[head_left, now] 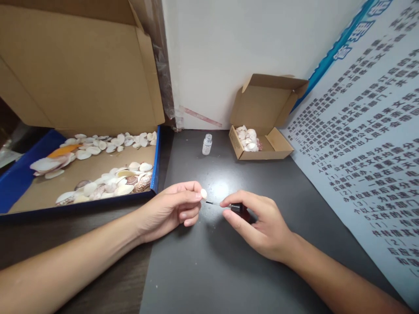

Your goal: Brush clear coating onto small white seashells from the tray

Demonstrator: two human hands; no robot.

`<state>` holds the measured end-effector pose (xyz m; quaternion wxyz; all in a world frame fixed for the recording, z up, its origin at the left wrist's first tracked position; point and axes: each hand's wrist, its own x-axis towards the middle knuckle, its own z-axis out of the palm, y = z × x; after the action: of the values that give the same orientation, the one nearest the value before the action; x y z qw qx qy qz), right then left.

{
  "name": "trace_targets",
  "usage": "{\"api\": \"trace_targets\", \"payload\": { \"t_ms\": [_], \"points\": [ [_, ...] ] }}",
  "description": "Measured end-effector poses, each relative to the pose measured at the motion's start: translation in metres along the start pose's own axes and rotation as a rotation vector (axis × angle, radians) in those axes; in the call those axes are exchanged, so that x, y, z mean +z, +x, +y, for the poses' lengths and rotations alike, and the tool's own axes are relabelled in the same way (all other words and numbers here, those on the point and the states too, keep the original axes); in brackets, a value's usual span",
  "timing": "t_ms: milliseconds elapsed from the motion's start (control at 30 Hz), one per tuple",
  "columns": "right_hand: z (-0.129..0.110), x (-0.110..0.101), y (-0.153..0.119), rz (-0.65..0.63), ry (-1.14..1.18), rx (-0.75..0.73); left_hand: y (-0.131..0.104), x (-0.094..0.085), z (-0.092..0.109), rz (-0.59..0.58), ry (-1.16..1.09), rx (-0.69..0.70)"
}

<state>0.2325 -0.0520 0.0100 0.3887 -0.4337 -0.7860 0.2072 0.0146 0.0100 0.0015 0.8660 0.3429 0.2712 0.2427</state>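
Note:
Between the thumb and index finger of my left hand (178, 203) is a small white seashell (204, 193). My right hand (262, 220) grips the black cap of a brush applicator (236, 207), whose thin stem and dark tip point left. That tip sits just below and right of the shell; whether they touch I cannot tell. Beyond my hands a small clear glass bottle (207, 145) stands upright without a cap, with printing on its side.
At left, an open blue-edged cardboard box (98, 162) holds rows of shells. A smaller open cardboard box (268, 153) with shells stands at the back right. A white wall (209, 65) rises behind the grey tabletop (196, 279). A printed sheet (366, 144) slopes along the right.

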Motion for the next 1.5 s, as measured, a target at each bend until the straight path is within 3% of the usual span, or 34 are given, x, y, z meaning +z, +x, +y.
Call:
{"api": "trace_targets", "payload": {
  "t_ms": [233,533,800,967,1133,1333,1500],
  "points": [
    [-0.0008,-0.0011,-0.0022,0.156,0.136,-0.101,0.0007,-0.0022,-0.0014,-0.038,0.039,-0.004],
    [0.0007,-0.001,-0.006,0.024,0.131,0.012,0.0007,0.0002,-0.0024,-0.043,0.085,0.0],
    [-0.0033,-0.0046,-0.0003,-0.101,0.103,-0.001,0.0011,-0.0018,-0.0027,-0.035,0.061,-0.008],
    [-0.0029,-0.0047,-0.0008,-0.026,0.097,-0.032,0.0008,-0.0009,-0.0024,-0.034,0.057,-0.012],
    [-0.003,-0.0045,-0.0017,-0.067,0.052,0.034,0.001,-0.0019,-0.0024,-0.034,0.054,-0.011],
    [-0.003,-0.0054,-0.0012,-0.018,0.102,-0.051,0.0017,-0.0019,-0.0033,-0.046,0.066,-0.01],
    [-0.0037,-0.0067,-0.0023,0.026,0.044,-0.002,0.0017,-0.002,-0.0038,-0.05,0.086,-0.006]
  ]
}}
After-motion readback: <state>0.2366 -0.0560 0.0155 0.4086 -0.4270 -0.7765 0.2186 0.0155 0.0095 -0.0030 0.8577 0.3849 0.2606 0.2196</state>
